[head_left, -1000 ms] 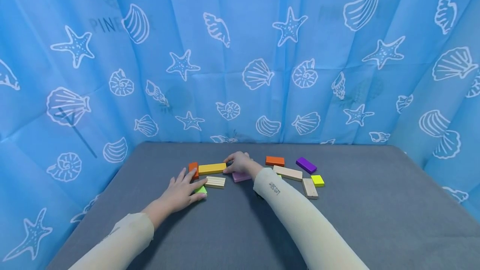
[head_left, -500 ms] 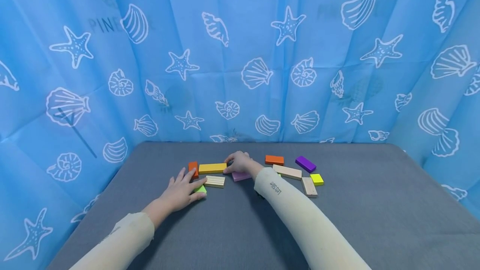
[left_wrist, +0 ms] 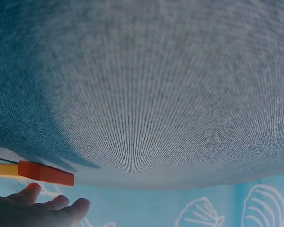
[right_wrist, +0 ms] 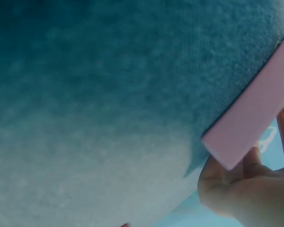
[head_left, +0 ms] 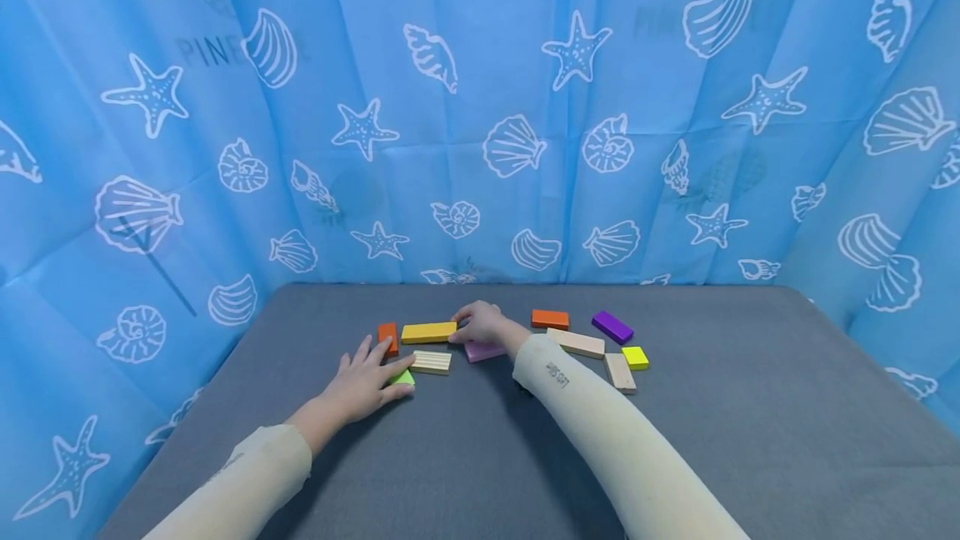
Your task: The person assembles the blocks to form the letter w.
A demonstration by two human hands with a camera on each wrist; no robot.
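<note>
On the grey cloth, my left hand (head_left: pixel 360 383) lies with fingers spread. Its fingertips are at an orange block (head_left: pixel 387 339) and a ribbed pale wooden block (head_left: pixel 431 362), and its thumb is over a light green block (head_left: pixel 404 377), partly covered. My right hand (head_left: pixel 482 325) pinches the right end of a long yellow block (head_left: pixel 428 333) between thumb and fingers. A pink-lilac block (head_left: pixel 483 351) lies just under and in front of that hand; in the right wrist view this lilac block (right_wrist: pixel 255 106) hides part of the fingers.
To the right lie another orange block (head_left: pixel 550 319), a purple block (head_left: pixel 612 327), a bright yellow square block (head_left: pixel 634 357) and two plain wooden blocks, one long (head_left: pixel 576 343) and one shorter (head_left: pixel 620 373). A blue shell-print curtain (head_left: pixel 480 215) stands behind the table's far edge.
The right hand has drawn the yellow block slightly to the right and away, opening a small gap from the left orange block. The left hand stays in place.
</note>
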